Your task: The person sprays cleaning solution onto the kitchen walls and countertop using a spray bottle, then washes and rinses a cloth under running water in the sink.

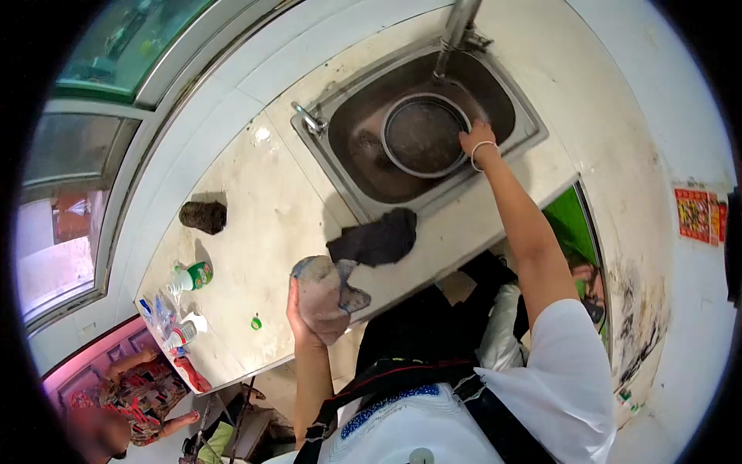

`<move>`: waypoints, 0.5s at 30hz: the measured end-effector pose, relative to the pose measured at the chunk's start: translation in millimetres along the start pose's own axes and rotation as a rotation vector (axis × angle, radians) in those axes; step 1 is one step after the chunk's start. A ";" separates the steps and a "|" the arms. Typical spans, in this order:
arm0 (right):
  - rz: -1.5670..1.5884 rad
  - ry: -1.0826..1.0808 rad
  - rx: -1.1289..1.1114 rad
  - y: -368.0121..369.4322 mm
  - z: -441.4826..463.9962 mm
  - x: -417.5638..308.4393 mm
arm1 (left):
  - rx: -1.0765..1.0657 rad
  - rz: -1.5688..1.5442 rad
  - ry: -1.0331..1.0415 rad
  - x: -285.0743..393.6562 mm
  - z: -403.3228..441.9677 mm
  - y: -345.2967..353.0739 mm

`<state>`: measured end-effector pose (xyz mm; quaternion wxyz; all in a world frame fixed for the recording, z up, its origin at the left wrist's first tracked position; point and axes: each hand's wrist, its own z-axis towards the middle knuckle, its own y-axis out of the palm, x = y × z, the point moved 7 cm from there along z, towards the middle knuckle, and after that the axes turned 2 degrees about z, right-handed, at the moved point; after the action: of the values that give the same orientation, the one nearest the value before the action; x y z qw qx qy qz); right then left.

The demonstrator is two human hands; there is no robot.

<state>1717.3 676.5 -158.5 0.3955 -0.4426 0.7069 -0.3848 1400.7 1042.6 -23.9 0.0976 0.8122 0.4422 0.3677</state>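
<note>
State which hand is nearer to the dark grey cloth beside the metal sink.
Left. The left hand, holding a grey-pink cloth, is just beside the dark grey cloth; the right hand is farther off, at the rim of the round grey basin.

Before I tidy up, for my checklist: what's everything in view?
Counter: one, cream, centre
Sink: one, grey, in counter
Basin: one, grey, in sink
Faucet: one, silver, above sink
Dark cloth: one, charcoal, at sink's front edge
Light cloth: one, pinkish, held near counter's front
Block: one, brown, on counter
Bottle: one, green, counter's left
Small clutter: count unclear, mixed colours, counter's left end
Disc: one, green, on counter
Poster: one, red and yellow, right wall
Window: one, pale, upper left
Other person: one, multicoloured top, lower left
Bracelet: one, white, right wrist
Left hand: one, bare, around light cloth
Right hand: one, bare, at basin's rim
</note>
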 end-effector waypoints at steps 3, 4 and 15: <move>0.126 0.133 -0.177 22.2 33.7 10.9 | 0.055 0.040 -0.018 -6.4 11.1 19.5; 0.190 0.233 -0.323 34.8 37.8 16.6 | 0.072 0.034 -0.016 -6.1 17.9 22.1; 0.569 0.121 -0.172 41.9 34.7 12.5 | -0.105 -0.074 -0.129 -5.6 51.3 42.5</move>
<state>1731.3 671.2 -212.3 0.4057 -0.2348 0.8547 -0.2231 1461.4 1021.6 -42.7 0.1817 0.8112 0.4447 0.3336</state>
